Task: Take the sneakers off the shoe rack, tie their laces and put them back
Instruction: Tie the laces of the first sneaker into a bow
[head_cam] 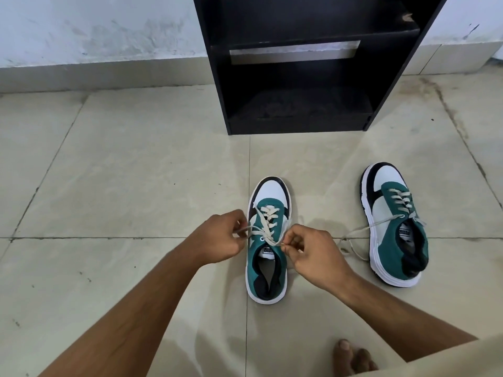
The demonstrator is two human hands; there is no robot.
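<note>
Two green, white and black sneakers stand on the tiled floor in front of a black shoe rack. The near sneaker points toward the rack. My left hand pinches one end of its cream lace at the shoe's left side. My right hand pinches the other end at the right side, and the two lace ends cross over the tongue. The second sneaker stands to the right with its lace untied and trailing on the floor.
The rack's shelves hold nothing visible and it stands against a white wall. My bare toes show at the bottom right. Beige floor tiles spread to the left of the shoes.
</note>
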